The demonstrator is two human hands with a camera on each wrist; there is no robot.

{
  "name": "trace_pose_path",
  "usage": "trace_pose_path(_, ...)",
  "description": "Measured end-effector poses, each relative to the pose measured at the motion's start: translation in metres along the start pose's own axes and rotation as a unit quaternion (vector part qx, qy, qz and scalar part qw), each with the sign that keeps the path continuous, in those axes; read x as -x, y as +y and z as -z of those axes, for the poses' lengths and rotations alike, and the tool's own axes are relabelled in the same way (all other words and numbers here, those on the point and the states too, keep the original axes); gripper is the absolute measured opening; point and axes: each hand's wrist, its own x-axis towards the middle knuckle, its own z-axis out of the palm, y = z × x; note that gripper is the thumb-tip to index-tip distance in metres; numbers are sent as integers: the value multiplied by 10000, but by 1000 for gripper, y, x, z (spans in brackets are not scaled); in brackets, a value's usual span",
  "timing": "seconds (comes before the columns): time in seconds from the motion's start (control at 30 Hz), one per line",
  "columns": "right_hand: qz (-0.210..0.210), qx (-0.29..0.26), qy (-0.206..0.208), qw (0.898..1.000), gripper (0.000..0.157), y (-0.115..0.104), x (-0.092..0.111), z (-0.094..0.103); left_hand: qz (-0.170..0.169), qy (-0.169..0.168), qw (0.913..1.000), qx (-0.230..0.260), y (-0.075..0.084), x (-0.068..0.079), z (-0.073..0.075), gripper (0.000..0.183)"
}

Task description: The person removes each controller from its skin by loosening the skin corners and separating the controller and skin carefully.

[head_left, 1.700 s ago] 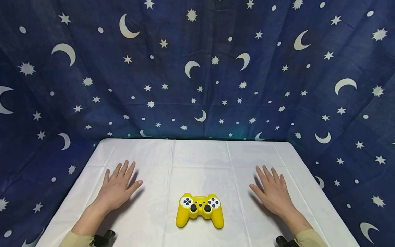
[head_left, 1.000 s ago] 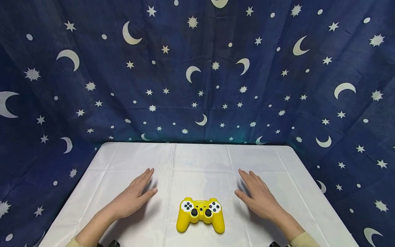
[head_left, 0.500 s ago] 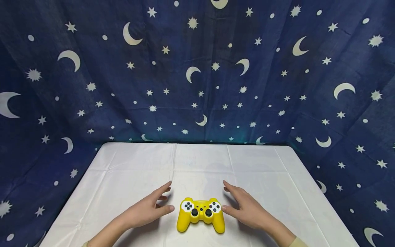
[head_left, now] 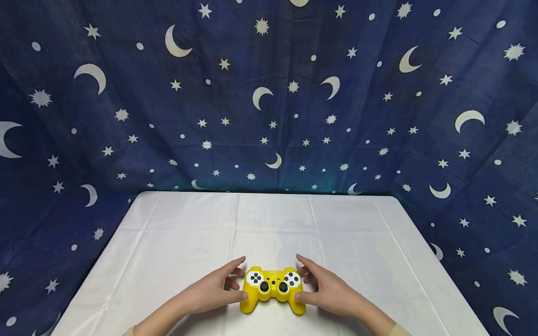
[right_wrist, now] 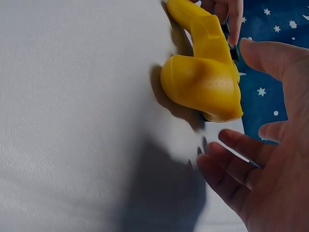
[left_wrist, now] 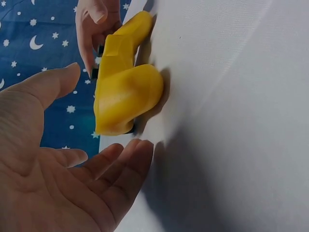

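Note:
A yellow game controller [head_left: 273,290] with black sticks and white button areas lies on the white-covered table, its grips toward me. At its left side my left hand [head_left: 210,290] reaches in with thumb and fingers apart; the thumb tip overlaps the left grip in the head view. In the left wrist view, space shows between that hand [left_wrist: 48,183] and the controller [left_wrist: 126,94]. My right hand [head_left: 334,290] mirrors this on the right, thumb over the right grip. The right wrist view shows its fingers relaxed beside the controller [right_wrist: 205,82], holding nothing.
The table [head_left: 269,214] has a white cloth with fold lines and a rounded far edge. Behind and around it hangs a dark blue curtain [head_left: 235,105] with moons and stars.
Both hands have moved inward from the table's sides to the controller, turning from palms down to palms facing each other. The controller has stayed in place.

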Motion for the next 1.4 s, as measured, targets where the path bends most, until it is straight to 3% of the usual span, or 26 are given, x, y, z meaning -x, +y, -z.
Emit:
trace_pose_path(0.47, -168, -1035, -412, 9936, 96, 6, -7, -2, -201, -86, 9998, 6, -7, -13, -9, 94)
trace_pose_path(0.73, 73, -1662, -479, 9849, 75, 11, -8, -4, -465, 79, 9987, -202, -7, -16, -14, 74)
trace_pose_path(0.97, 3, -1975, -415, 9794, 76, 13, -10, -4, -607, 226, 9978, -148, -8, -19, -13, 70)
trace_pose_path(1.13, 15, -1675, -102, 9858, 80, 11, -12, -3, -733, 484, 9955, -348, -9, -24, -11, 69)
trace_pose_path(1.27, 266, -1164, 253, 9925, 80, 11, -16, -2, -837, 655, 9938, -336, -8, -29, -10, 70)
trace_pose_path(1.4, 614, -937, 619, 9918, 78, 11, -21, -1, -1037, 910, 9895, -436, -7, -35, -7, 71)
